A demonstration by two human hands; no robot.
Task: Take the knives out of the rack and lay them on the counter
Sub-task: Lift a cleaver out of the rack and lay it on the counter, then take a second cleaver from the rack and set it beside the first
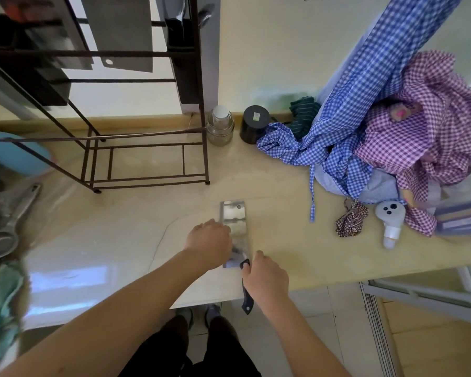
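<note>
A cleaver [234,227] lies flat on the desk [120,240], in front of the dark metal rack [147,148] and nearer the person than the rack's feet; its black handle [246,295] juts over the desk's front edge. The right hand [267,278] is closed round that handle, just behind the blade; the left hand [208,242] rests palm-down against the blade's left side, fingers curled, holding nothing that can be seen. More broad blades [125,36] hang up in the rack, blurred, so the job looks only begun.

The cleaver is probably heavy for its length, stiff, and weighted toward the blade; its polished steel is likely slick against the glossy stone and could slide if nudged. The handle is the safe place to take it; the flat or the spine will bear a steadying palm, the cutting edge will not. Which long side is the edge cannot be told.
</note>
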